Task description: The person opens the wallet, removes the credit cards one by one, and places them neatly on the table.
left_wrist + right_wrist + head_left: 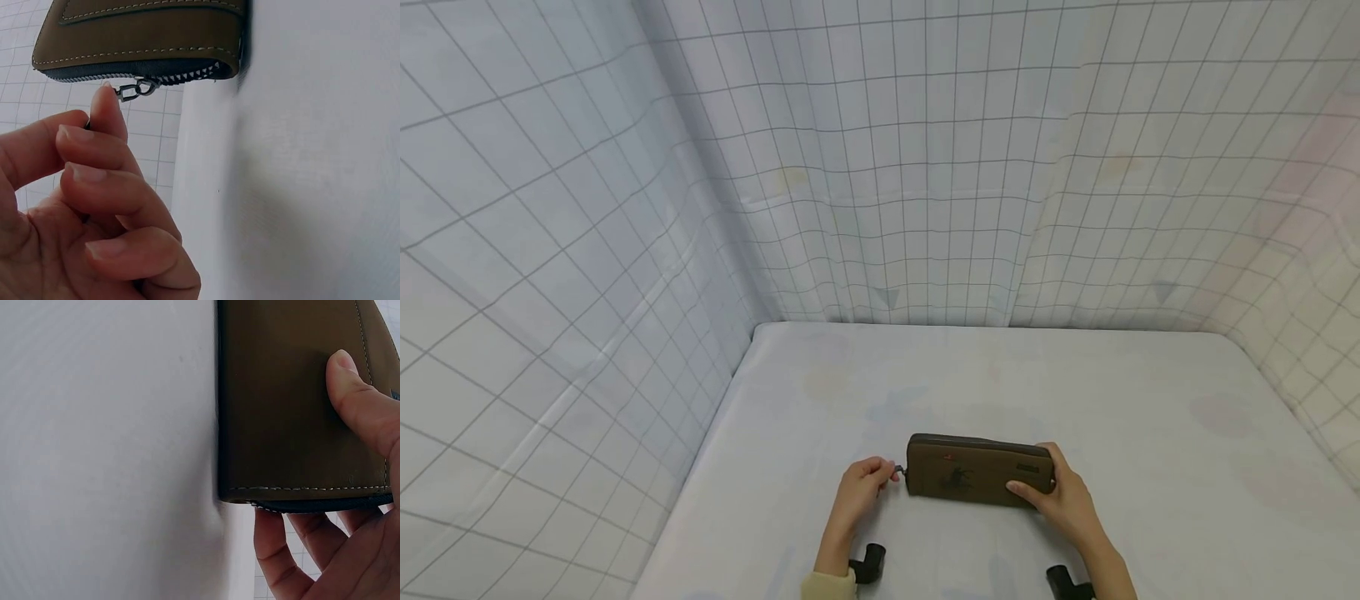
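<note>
A long olive-brown zip wallet stands on its long edge on the white table, its decorated face toward me. My right hand grips its right end, with the thumb across the front face and the other fingers around the end and back. At the left end, my left hand pinches the zipper pull between thumb and forefinger. In the left wrist view the metal pull link joins the slider, and zip teeth show along the end. The pull's far part is hidden by the fingertips.
The white tabletop extends around the wallet. Grid-patterned white curtains hang behind the table and at both sides. Black camera mounts are worn on the left wrist and the right wrist.
</note>
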`<state>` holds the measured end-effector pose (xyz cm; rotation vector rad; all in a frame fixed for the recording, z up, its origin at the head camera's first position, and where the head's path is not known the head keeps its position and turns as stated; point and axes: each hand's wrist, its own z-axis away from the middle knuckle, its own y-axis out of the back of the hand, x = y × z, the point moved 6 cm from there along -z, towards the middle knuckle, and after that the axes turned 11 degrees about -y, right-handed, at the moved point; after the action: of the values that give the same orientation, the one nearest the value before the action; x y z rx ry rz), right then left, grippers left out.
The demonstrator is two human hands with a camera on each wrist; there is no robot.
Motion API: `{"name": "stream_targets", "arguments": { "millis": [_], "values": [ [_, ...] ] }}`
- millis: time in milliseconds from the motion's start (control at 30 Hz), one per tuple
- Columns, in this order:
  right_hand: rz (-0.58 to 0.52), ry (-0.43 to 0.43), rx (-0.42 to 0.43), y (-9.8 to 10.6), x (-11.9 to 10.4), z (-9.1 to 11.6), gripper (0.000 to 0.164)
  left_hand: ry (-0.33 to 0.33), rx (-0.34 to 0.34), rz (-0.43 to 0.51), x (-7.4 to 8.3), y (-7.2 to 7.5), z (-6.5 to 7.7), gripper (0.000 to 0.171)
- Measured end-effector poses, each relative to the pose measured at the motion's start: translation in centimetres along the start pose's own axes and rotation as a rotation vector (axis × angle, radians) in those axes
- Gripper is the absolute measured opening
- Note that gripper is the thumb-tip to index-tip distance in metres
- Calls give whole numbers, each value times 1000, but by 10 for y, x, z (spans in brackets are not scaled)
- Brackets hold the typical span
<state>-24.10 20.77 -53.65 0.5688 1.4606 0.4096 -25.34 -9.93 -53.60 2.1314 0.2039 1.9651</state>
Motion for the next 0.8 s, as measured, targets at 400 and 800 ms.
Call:
{"name": "stream_targets", "arguments": {
  "millis": [400, 800],
  "values": [
    [29, 16, 11, 0, -3, 0, 56, -25, 38, 65, 10, 1, -5, 30],
    [39, -9, -5, 1, -5, 2, 56, -63, 17, 170, 55, 2, -9, 29]
  ]
}}
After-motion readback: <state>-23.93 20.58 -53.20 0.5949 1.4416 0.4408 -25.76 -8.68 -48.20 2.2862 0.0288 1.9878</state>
